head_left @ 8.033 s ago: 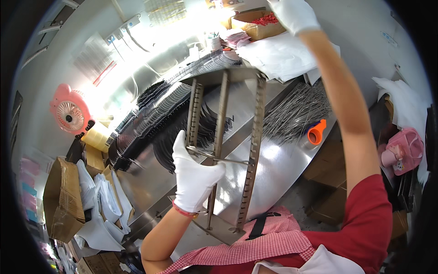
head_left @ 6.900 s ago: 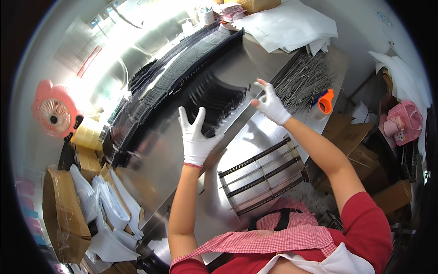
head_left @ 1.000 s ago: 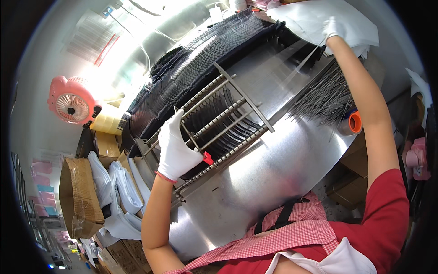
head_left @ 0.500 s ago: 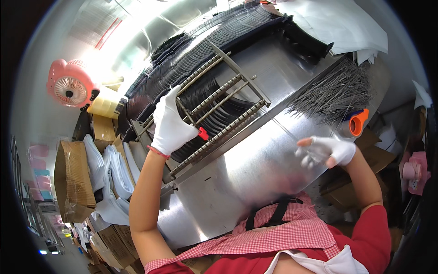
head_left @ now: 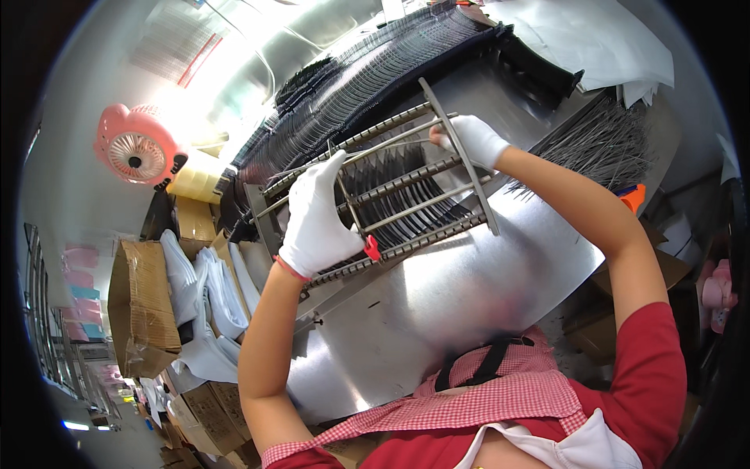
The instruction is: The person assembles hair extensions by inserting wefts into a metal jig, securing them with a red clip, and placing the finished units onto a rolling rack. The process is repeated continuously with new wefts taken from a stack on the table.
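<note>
We lean over the shiny metal worktop [head_left: 469, 289]. At its middle lies a metal rack [head_left: 391, 187] with toothed bars. Our left hand [head_left: 316, 223] grips the rack's seven o'clock end, fingers closed over it. Our right hand [head_left: 469, 141] pinches thin wires [head_left: 367, 152] at its two o'clock end. A grey wire bundle [head_left: 601, 144] lies at three o'clock.

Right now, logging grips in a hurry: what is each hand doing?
Left hand: closed on the grey metal rod rack.
Right hand: gripping the rack's end bar.
</note>
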Motion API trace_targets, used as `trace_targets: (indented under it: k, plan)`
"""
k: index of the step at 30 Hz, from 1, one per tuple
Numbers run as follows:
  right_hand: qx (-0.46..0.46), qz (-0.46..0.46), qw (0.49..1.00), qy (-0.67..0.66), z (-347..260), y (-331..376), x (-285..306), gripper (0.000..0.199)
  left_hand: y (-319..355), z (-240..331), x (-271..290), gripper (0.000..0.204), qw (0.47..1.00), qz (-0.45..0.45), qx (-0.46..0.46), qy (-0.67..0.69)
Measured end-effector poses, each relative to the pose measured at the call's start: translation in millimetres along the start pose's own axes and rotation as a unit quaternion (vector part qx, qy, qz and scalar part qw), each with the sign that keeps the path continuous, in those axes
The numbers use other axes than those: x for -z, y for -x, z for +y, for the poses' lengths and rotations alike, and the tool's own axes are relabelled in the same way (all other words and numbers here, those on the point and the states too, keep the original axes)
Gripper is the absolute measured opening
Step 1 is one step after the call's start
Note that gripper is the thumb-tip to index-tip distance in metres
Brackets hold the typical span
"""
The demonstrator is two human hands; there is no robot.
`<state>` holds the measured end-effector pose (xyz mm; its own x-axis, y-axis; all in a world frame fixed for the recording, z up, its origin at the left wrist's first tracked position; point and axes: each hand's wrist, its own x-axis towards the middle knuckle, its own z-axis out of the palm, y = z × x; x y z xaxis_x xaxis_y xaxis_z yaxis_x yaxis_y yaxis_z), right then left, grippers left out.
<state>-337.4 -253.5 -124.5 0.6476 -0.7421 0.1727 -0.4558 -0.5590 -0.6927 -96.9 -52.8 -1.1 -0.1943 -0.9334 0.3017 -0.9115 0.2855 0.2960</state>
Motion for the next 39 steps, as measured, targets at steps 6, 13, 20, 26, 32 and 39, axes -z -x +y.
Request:
trace_targets:
  k: [6,13,20,26,32,39]
  plan:
    - [-0.042,-0.125,0.988,0.075,-15,-25,30,0.026,-3,1,2,0.098,0.997,0.033,-0.043,-0.051]
    - [-0.098,-0.292,0.946,-0.104,-33,52,48,0.015,-10,-27,-5,0.097,1.000,-0.015,0.022,0.004]
    - [-0.014,-0.187,0.980,0.058,-41,55,64,0.021,-39,-14,28,0.093,0.993,-0.009,0.092,0.066]
    - [-0.067,-0.271,0.954,-0.105,37,81,137,0.012,28,73,61,0.088,0.987,0.076,0.064,0.127]
    - [-0.148,-0.154,0.869,0.447,150,125,217,0.025,126,135,6,0.085,0.995,-0.075,0.060,0.012]
    - [-0.140,-0.311,0.939,-0.031,14,197,134,0.031,161,146,-139,0.102,0.967,-0.134,0.203,0.069]
